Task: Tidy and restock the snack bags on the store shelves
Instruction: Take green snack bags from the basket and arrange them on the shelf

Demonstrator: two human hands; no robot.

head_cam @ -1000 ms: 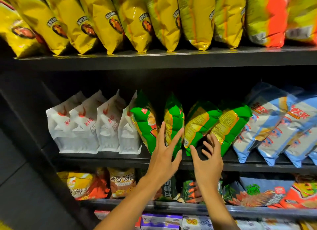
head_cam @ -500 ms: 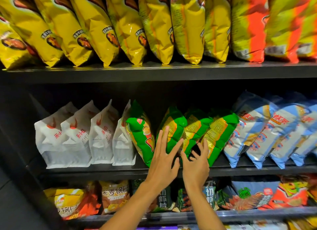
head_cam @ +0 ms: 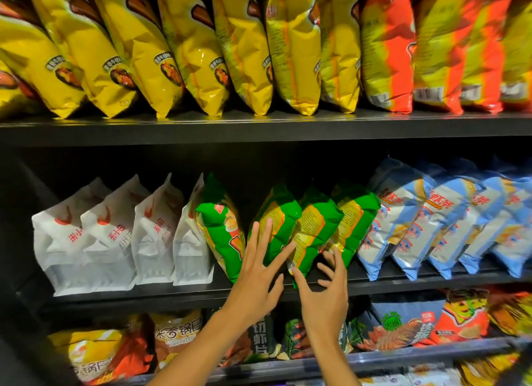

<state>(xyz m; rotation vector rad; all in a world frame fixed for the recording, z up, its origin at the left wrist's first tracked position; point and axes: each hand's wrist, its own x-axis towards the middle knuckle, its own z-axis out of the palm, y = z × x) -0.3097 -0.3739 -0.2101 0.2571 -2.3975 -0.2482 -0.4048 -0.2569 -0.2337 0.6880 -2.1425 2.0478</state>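
In the centre of the frame, four green bags stand on the middle shelf, three leaning together to the right and one apart to their left, against the white bags. The left hand reaches up from the lower middle with fingers straight and spread, its fingertips lying on the front of the second green bag. The right hand is just beside it, fingers loosely bent and spread, holding nothing; its thumb touches the lower corner of the third green bag. Blue bags lean in a row at the right of the same shelf. Yellow bags and orange bags fill the top shelf. Mixed bags lie on the lower shelf.
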